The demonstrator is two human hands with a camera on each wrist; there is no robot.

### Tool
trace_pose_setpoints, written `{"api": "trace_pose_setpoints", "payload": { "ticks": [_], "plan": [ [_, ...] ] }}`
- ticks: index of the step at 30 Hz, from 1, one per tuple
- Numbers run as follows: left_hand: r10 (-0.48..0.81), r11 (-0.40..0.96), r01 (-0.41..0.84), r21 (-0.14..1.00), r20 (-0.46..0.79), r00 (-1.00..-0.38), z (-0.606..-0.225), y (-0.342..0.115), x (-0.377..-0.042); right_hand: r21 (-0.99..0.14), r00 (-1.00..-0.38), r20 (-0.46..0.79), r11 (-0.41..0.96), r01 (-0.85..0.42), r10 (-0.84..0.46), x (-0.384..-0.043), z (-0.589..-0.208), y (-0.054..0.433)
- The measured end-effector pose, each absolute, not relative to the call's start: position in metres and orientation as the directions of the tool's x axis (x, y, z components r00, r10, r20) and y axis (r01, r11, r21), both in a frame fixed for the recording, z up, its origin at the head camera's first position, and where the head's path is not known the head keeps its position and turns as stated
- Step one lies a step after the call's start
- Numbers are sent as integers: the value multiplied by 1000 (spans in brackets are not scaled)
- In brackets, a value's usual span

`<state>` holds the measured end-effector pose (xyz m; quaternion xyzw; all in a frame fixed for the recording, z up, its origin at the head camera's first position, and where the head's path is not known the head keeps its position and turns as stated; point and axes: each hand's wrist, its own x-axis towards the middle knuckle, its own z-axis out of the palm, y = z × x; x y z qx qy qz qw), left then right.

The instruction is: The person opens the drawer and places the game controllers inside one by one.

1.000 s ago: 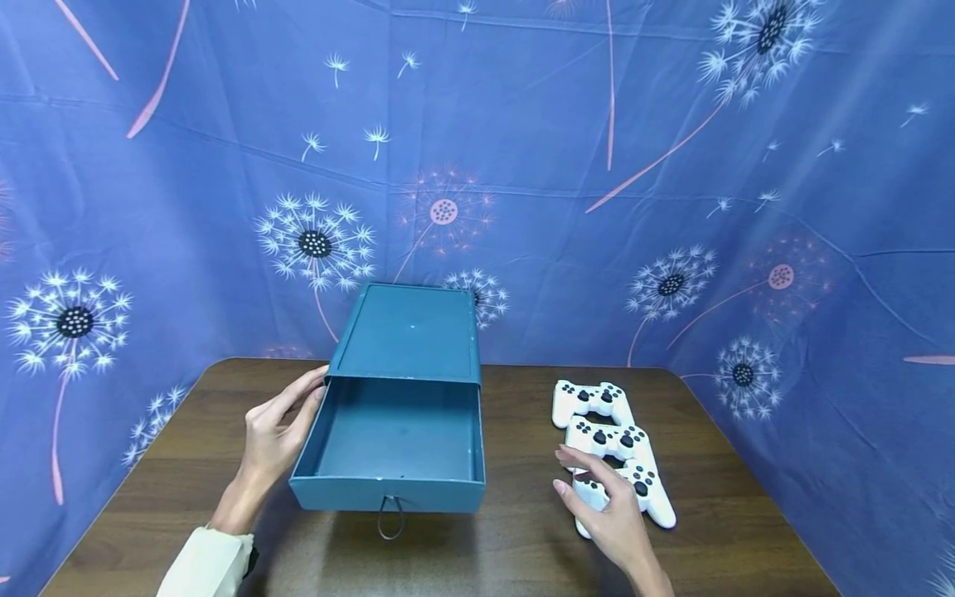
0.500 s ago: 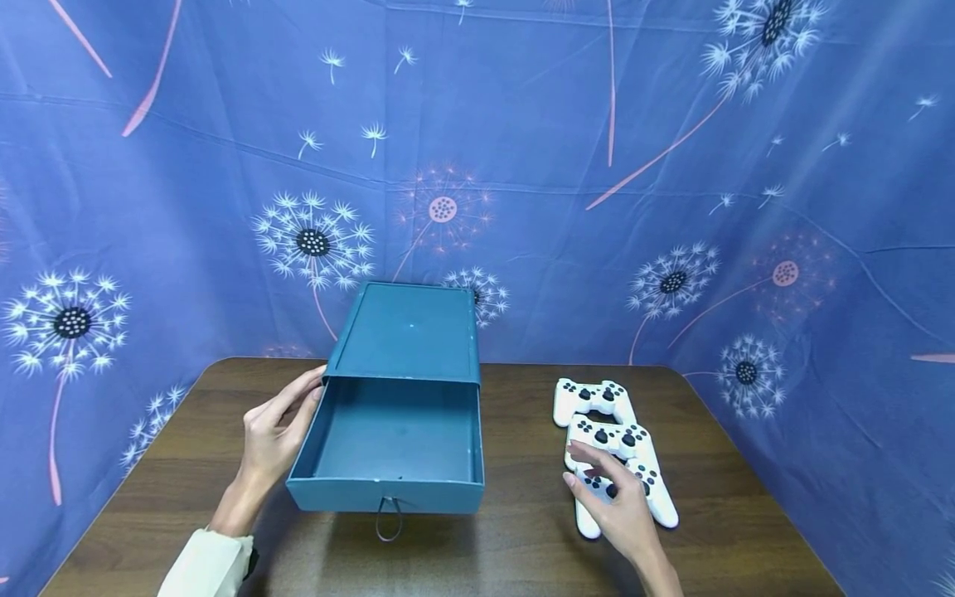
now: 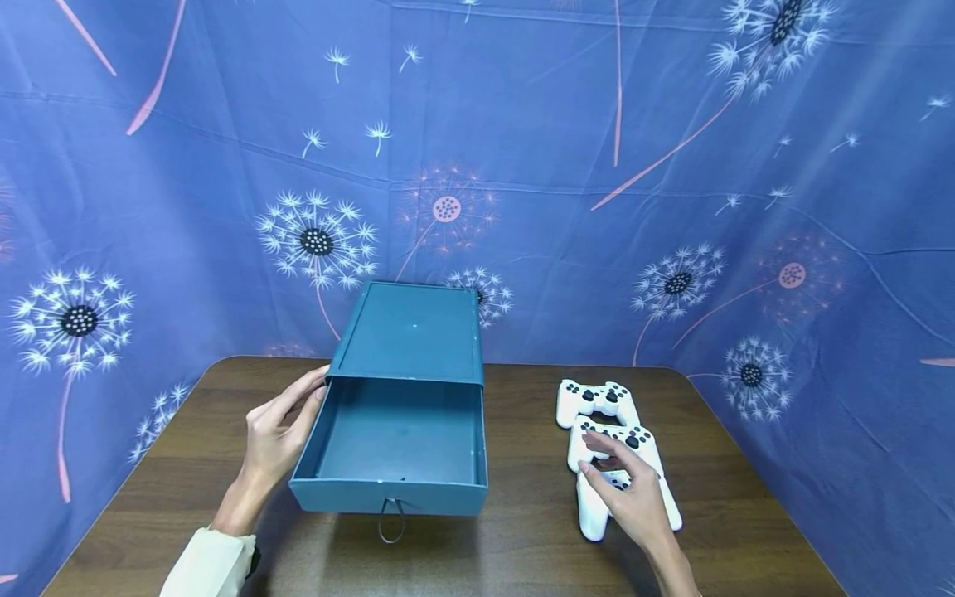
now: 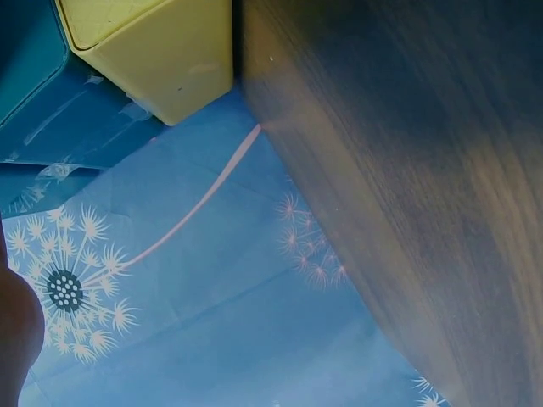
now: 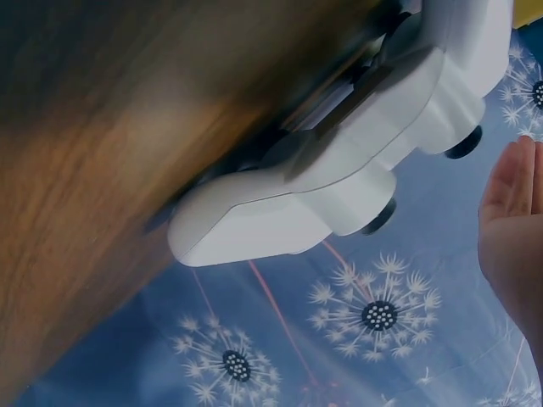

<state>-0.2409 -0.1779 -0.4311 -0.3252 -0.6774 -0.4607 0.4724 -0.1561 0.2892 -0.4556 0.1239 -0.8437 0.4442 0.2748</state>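
Note:
A teal drawer box (image 3: 410, 327) stands on the table, its drawer (image 3: 403, 444) pulled out toward me and bare inside. My left hand (image 3: 274, 439) touches the left side of the box, fingers near the casing's front corner and thumb beside the drawer wall. Three white game controllers lie in a column at the right: a far one (image 3: 570, 404), a middle one (image 3: 649, 448) and a near one (image 3: 593, 514). Over the near controller is my right hand (image 3: 637, 497), thumb and fingers apart. It hides part of that controller; contact cannot be made out.
A metal ring pull (image 3: 391, 526) hangs from the drawer front. In the left wrist view a yellow box-like part (image 4: 161, 64) adjoins the teal one. A blue dandelion-print cloth (image 3: 522, 124) rises behind and beside the brown wooden table (image 3: 522, 531).
My right hand has moved a little to the right and farther over the controllers. The left hand and the drawer box have stayed in place.

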Motion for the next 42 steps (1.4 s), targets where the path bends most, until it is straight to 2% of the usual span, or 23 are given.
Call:
{"api": "trace_pose_setpoints", "payload": {
  "ticks": [16, 30, 42],
  "plan": [
    [11, 361, 876, 320, 938, -347, -430, -178, -241, -673, -829, 555, 619, -405, 61, -169, -460, 306],
    [16, 363, 875, 321, 937, -350, -431, -178, -241, -688, -874, 471, 670, -281, 117, -180, -462, 319],
    [12, 364, 873, 324, 936, -352, -431, -178, -241, -690, -881, 446, 688, -226, 159, -188, -459, 329]
  ]
}}
